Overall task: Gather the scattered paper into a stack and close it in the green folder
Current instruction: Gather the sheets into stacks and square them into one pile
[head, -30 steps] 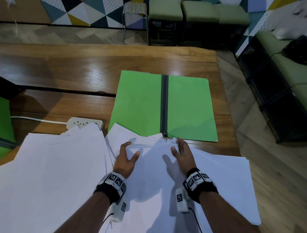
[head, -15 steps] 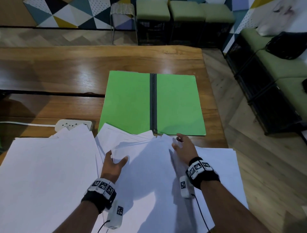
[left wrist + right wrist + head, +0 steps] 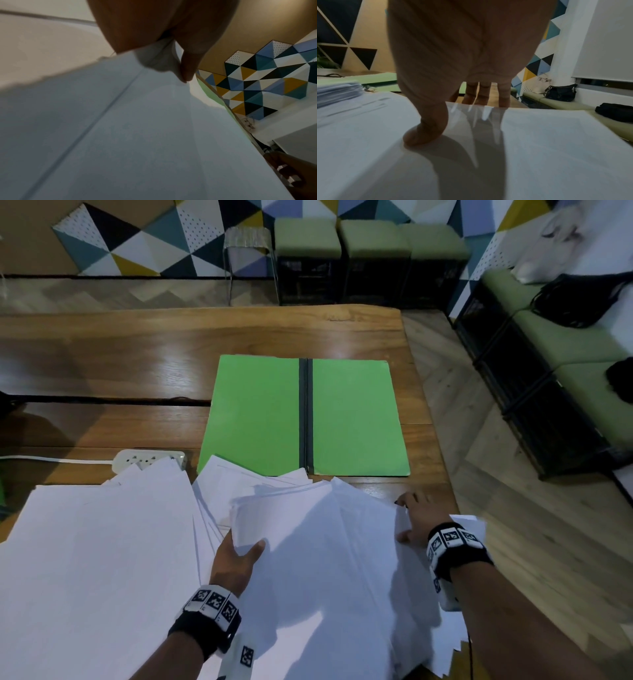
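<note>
- The green folder lay open and flat on the wooden counter, its dark spine running down its middle.
- Loose white paper spread in overlapping sheets on the near side of the folder, the farthest corners lapping over the folder's near edge.
- A second spread of sheets lay to the left of that pile, on the near-left side of the folder.
- The left hand held the left edge of the middle pile on the near side of the folder; its thumb lay on top of the sheets while the other fingers went under them, so it pinched the paper.
- The right hand rested at the pile's right edge, near the folder's near-right corner; its thumb pressed down on the top sheet and its fingers reached over the far edge of the sheets. Whether those fingers curled beneath the paper could not be told.
- A white power strip with its cable lay just left of the folder's near-left corner, partly covered by sheets.
- Beyond the folder, past the counter's far edge, stood green-cushioned stools against a wall of coloured triangles.
</note>
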Tool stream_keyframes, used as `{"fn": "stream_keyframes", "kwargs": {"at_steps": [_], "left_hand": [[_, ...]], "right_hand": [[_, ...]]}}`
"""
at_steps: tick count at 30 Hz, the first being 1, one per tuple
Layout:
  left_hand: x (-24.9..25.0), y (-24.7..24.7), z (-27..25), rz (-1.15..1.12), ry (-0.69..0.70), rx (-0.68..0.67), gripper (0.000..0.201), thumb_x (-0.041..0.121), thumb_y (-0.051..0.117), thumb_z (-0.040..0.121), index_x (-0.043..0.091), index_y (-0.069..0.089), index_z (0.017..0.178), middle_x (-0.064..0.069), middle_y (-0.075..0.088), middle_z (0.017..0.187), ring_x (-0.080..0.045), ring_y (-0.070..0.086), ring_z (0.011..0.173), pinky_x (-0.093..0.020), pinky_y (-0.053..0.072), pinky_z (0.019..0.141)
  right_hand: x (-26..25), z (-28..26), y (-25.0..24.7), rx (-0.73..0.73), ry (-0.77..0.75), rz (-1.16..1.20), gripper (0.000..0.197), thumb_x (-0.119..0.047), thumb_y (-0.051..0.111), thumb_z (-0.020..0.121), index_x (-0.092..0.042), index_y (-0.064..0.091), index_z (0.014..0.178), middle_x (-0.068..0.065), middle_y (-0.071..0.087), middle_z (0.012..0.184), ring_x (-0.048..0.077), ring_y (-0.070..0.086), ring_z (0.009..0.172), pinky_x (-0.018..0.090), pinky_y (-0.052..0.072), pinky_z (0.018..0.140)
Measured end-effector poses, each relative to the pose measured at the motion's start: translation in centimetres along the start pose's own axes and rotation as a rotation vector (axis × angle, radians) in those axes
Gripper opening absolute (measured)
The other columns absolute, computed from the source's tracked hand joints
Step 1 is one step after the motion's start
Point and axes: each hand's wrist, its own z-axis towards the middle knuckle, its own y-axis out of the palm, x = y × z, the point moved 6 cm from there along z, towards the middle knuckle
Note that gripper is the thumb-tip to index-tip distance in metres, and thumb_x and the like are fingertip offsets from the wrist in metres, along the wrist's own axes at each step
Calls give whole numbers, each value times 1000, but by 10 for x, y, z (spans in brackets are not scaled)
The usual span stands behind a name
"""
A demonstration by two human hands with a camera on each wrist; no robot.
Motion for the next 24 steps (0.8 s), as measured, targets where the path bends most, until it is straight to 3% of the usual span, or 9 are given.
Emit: {"fn": "stream_keyframes", "kwargs": {"at_steps": [4, 9, 16, 20, 24], "left_hand": [[-7, 1, 2, 25, -19, 5, 49, 38, 72, 71, 22, 59, 115, -4, 69, 101, -25, 65, 94, -39, 51, 86], [-13, 0, 4, 54, -52, 52, 38, 23, 72, 83, 17, 59, 118, -9, 69, 101, -31, 65, 95, -44, 52, 87], [-12, 3, 6, 95, -69, 87, 48, 15, 69, 84, 13, 53, 130, -14, 65, 113, -32, 61, 101, -40, 48, 91], [-13, 2, 6, 122, -70, 92, 49, 15, 69, 84, 12, 53, 131, -15, 65, 115, -34, 60, 104, -38, 46, 91], [-10, 4, 4, 126, -76, 87, 51, 15, 68, 85, 12, 51, 133, -16, 63, 119, -35, 59, 108, -37, 44, 92]], "right_hand": [[-5, -8, -2, -7, -8, -60, 64, -46, 65, 77, -23, 39, 131, 4, 53, 131, 26, 53, 119, 37, 42, 98], [-9, -24, -4, 16, -66, -56, 39, -29, 51, 88, -17, 44, 124, 6, 53, 128, 28, 51, 118, 38, 45, 93], [-4, -44, 9, 7, 55, -86, 69, -42, 69, 75, -16, 37, 130, 6, 48, 128, 30, 58, 111, 38, 47, 90], [-6, -50, 6, 17, 26, -143, 45, -37, 61, 81, -19, 48, 121, 4, 61, 121, 26, 59, 111, 33, 45, 86], [-4, -59, -1, 29, -26, -152, 32, -30, 50, 85, -21, 54, 115, 5, 62, 120, 27, 57, 109, 34, 41, 81]]}}
